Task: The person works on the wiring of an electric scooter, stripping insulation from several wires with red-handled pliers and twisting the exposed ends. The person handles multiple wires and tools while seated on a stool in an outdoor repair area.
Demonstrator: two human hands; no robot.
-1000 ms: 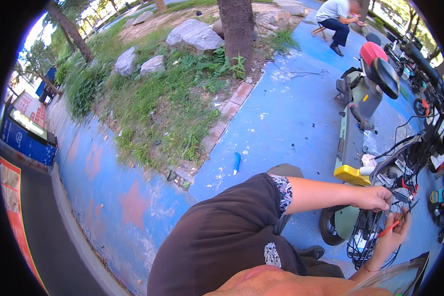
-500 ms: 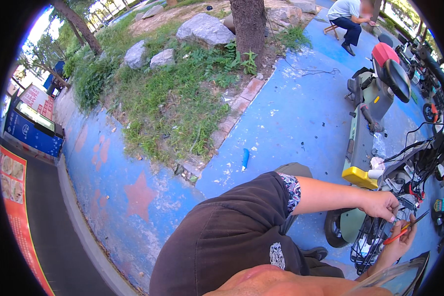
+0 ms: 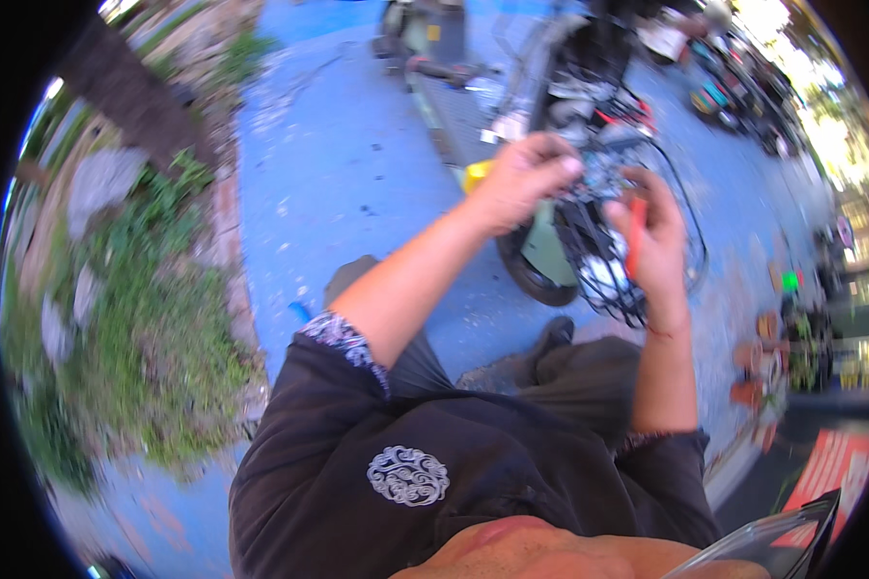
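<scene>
My left hand [image 3: 534,183] reaches in over an opened green scooter with its fingertips pinched together at a bunch of thin wires [image 3: 600,172]; blur hides the exact strand. Across from it, my right hand [image 3: 658,220] is closed around a red-handled tool [image 3: 635,239]. The tool's working end is blurred; in the earlier view it looks dark and pointed. Below the hands is a black wire basket [image 3: 589,253], just in front of the scooter's front wheel [image 3: 540,280]. A looped black cable [image 3: 702,236] hangs beside my right hand.
The scooter's footboard [image 3: 454,121] stretches away behind my left hand, with a yellow part [image 3: 477,175] near its front. Several parked two-wheelers [image 3: 743,92] stand at the far right. A grass bed [image 3: 154,338] lies left, and potted plants [image 3: 758,357] line the right.
My head has turned right, so hands and scooter now sit nearer the middle of the view. Both hands remain together at the wires, the red-handled tool still in my right.
</scene>
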